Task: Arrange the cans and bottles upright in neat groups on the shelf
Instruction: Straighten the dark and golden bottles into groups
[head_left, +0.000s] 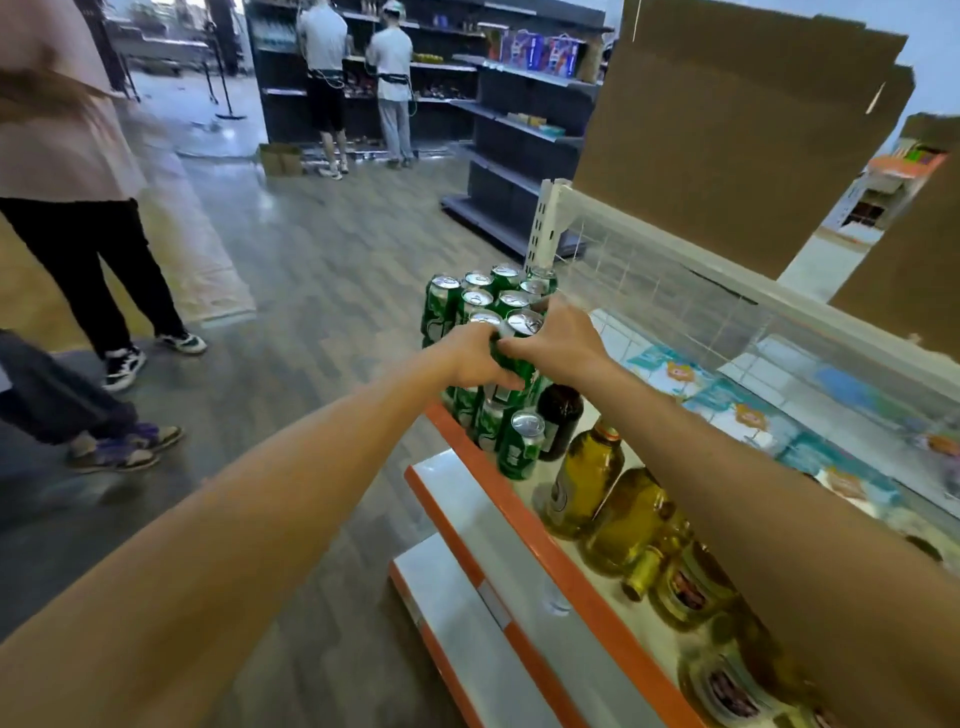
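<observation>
Crowding held can (523, 325): stacked cans (477, 299), bottle (559, 415).

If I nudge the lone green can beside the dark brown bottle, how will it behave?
The green metal can, tall and narrow, probably tips easily. Standing near the orange shelf edge, it could roll off once down.
</observation>
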